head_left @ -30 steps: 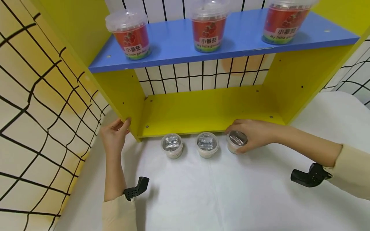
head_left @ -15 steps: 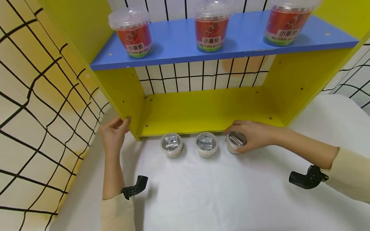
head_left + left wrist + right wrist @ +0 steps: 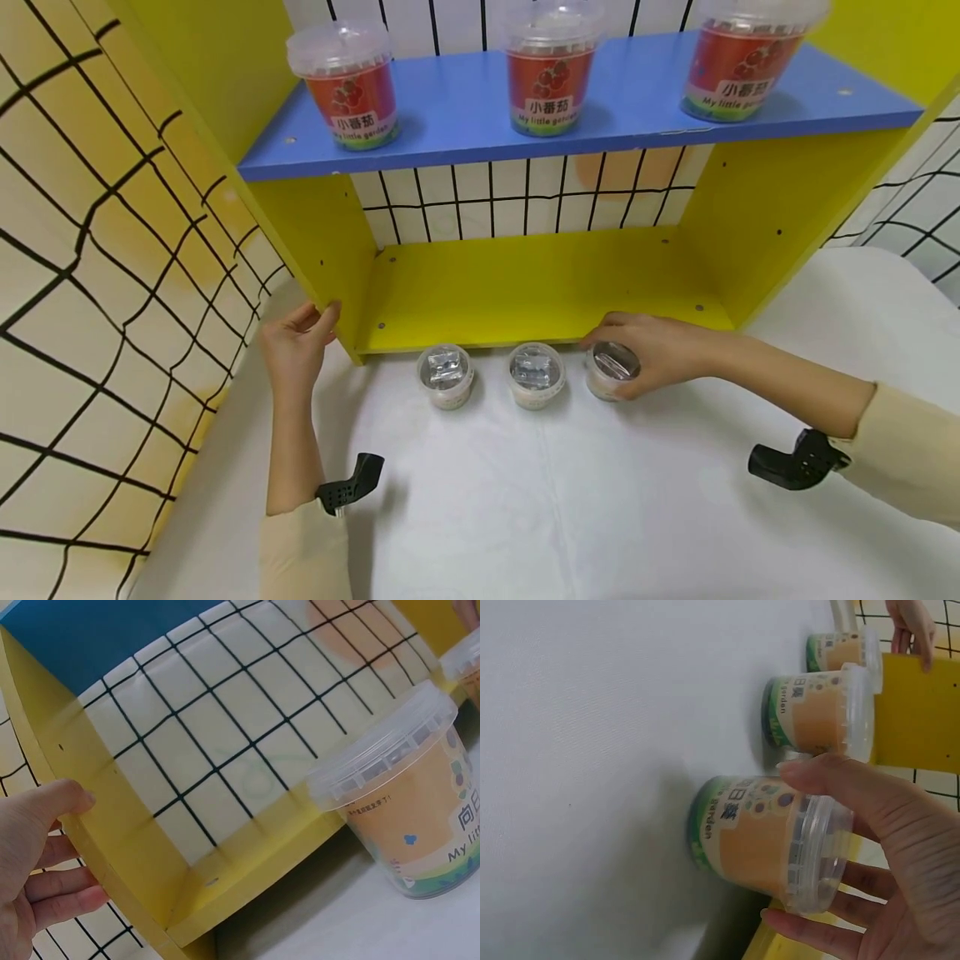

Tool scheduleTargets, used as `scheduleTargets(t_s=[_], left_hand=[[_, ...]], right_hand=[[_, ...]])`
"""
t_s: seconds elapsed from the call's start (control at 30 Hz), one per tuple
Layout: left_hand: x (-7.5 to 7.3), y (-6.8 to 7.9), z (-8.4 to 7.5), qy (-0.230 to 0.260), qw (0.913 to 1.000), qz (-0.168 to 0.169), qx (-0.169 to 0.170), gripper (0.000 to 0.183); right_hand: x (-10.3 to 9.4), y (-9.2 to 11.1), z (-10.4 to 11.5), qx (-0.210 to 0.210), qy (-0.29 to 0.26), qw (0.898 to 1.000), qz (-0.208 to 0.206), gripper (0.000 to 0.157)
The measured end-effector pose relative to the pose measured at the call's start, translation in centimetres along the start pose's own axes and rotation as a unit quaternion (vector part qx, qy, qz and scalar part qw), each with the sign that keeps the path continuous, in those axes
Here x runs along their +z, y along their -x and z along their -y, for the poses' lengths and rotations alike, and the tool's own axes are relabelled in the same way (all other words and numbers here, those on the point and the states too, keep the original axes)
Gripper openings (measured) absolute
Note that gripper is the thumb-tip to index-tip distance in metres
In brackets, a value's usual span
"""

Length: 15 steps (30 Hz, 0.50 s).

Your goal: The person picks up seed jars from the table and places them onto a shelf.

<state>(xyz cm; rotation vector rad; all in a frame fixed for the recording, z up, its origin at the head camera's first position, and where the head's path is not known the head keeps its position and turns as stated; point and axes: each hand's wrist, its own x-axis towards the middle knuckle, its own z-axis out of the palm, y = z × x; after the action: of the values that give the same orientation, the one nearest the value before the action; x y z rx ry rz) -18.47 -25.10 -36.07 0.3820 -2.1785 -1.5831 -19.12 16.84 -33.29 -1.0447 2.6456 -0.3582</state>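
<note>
My right hand [image 3: 667, 350] holds a small clear-lidded plastic cup [image 3: 602, 386] on the white table, just in front of the yellow shelf unit's bottom board [image 3: 525, 287]. In the right wrist view this cup [image 3: 754, 836] has an orange and green label, with the thumb on one side and the fingers on the other. Two matching cups, one in the middle [image 3: 536, 379] and one at the left [image 3: 447, 379], stand in line beside it. My left hand [image 3: 296, 346] pinches the front edge of the shelf unit's left side panel [image 3: 318, 271], thumb on the inner face.
Three red-labelled cups with domed lids, at left [image 3: 352, 100], middle [image 3: 549, 87] and right [image 3: 742, 71], stand on the blue upper board [image 3: 450, 100]. Black wire mesh [image 3: 142, 225] runs along the left and behind the shelf. White cloth covers the table [image 3: 480, 500].
The head view has shifted slightly. Both hands keep their holds, and the cups stay in their places.
</note>
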Motion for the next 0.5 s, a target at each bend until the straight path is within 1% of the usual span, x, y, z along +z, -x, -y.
scheduleTargets(t_s=[0.13, 0.27, 0.4, 0.5], left_hand=[[0.2, 0.0, 0.1, -0.003, 1.0000, -0.004, 0.002, 0.037], [0.2, -0.1, 0.0, -0.010, 0.9999, -0.006, 0.005, 0.037], [0.2, -0.1, 0.0, -0.001, 1.0000, -0.003, 0.002, 0.037], [0.2, -0.1, -0.1, 0.008, 1.0000, -0.002, -0.004, 0.037]], right_hand=[[-0.5, 0.5, -0.1, -0.015, -0.012, 1.000, -0.003, 0.059], [-1.8, 1.2, 0.0, -0.033, -0.024, 0.999, -0.006, 0.057], [-3.6, 1.9, 0.4, -0.030, -0.028, 0.999, -0.010, 0.054], [-4.6, 2.2, 0.9, -0.024, -0.034, 0.999, -0.011, 0.055]])
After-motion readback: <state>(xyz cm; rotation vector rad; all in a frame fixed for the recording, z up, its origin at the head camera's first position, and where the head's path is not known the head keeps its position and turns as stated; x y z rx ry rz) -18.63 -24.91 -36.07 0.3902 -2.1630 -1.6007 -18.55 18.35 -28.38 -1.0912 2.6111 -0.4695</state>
